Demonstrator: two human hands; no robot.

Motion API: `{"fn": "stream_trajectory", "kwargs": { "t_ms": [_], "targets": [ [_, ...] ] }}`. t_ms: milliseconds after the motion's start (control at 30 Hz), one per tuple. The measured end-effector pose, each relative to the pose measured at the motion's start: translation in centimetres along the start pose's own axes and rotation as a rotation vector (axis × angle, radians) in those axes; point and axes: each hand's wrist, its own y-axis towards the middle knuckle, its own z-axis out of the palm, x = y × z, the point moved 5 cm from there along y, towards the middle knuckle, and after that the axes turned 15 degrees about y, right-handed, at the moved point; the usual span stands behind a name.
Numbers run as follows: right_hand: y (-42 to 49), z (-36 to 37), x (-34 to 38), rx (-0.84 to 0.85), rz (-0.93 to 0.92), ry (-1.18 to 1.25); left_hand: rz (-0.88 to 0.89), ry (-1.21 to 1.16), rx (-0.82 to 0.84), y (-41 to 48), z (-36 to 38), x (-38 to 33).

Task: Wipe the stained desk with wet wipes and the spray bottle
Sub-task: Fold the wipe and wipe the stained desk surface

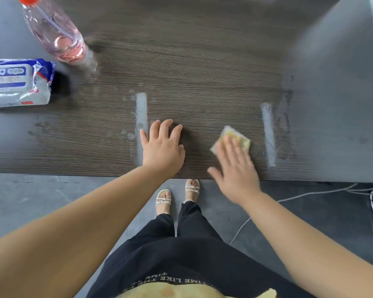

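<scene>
The dark wood-grain desk (202, 61) carries pale stains: a vertical streak (141, 112) left of centre and another streak (268, 134) at the right, with smudges around both. My right hand (235, 168) presses a folded wipe (235, 135), yellowish on top, flat on the desk between the streaks, fingers straight. My left hand (163, 149) rests flat on the desk beside the left streak, fingers spread. A clear spray bottle (54, 33) with pink liquid and a red cap stands at the back left. The wet wipes pack (17, 82), blue and white, lies at the left edge.
The desk's near edge (95, 174) runs across the frame just under my hands. Below it is grey tiled floor with my sandalled feet (177, 194) and white cables (310, 194) at the right. A grey surface (342, 61) adjoins the desk on the right.
</scene>
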Motion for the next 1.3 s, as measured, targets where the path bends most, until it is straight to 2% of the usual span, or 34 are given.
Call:
{"fn": "stream_trajectory", "kwargs": {
  "t_ms": [67, 100, 200, 267, 367, 467, 700, 767, 833, 900, 1000, 1067, 1100, 1200, 1233, 1300],
  "targets": [
    [-0.4, -0.3, -1.3, -0.067, 0.21, 0.066, 0.003, 0.002, 0.017, -0.1, 0.0, -0.6],
    [-0.7, 0.1, -0.1, -0.084, 0.243, 0.082, 0.006, 0.002, 0.016, -0.2, 0.1, -0.8],
    [-2.2, 2.2, 4.6, -0.051, 0.066, 0.082, 0.032, 0.01, -0.002, -0.5, 0.2, -1.8],
    [-2.8, 2.5, 3.9, -0.032, -0.022, 0.051, 0.057, 0.01, -0.011, -0.5, 0.3, -2.4],
    [-2.4, 1.0, 0.1, -0.105, 0.031, 0.021, 0.074, 0.024, -0.005, -0.3, 0.5, -3.0],
    [-1.9, 0.1, -0.6, -0.1, 0.061, 0.044, 0.064, 0.039, -0.016, -0.3, 0.7, -3.1],
    [-0.7, 0.0, -1.3, -0.049, -0.054, 0.052, 0.097, 0.114, 0.001, -0.2, 0.8, -2.9],
    [-0.4, -0.5, -3.3, -0.061, -0.001, 0.063, 0.097, 0.124, 0.003, -0.2, 0.7, -2.9],
    [-0.7, -0.9, -4.6, -0.114, 0.173, 0.111, 0.08, 0.118, 0.003, -0.1, 0.8, -3.0],
    [-1.5, -0.2, -2.6, -0.136, 0.25, 0.134, 0.067, 0.113, -0.001, -0.2, 0.8, -3.3],
    [-2.9, 1.9, 2.1, -0.044, 0.024, 0.139, 0.054, 0.084, -0.033, -0.2, 1.0, -3.5],
    [-3.1, 1.6, 0.7, -0.032, -0.049, 0.099, 0.058, 0.064, -0.048, -0.1, 1.0, -3.3],
    [-2.9, 1.1, -1.1, -0.055, -0.003, 0.105, 0.056, 0.061, -0.047, 0.0, 0.9, -3.2],
    [-2.4, -0.9, -6.5, -0.154, 0.347, 0.17, 0.031, 0.061, -0.046, 0.3, 0.7, -3.1],
    [-2.2, -1.1, -6.5, -0.158, 0.41, 0.181, 0.028, 0.057, -0.062, 0.4, 0.6, -3.3],
    [-1.3, -0.6, -3.5, -0.111, 0.324, 0.201, 0.014, 0.038, -0.109, 0.8, 0.2, -3.6]
  ]
}}
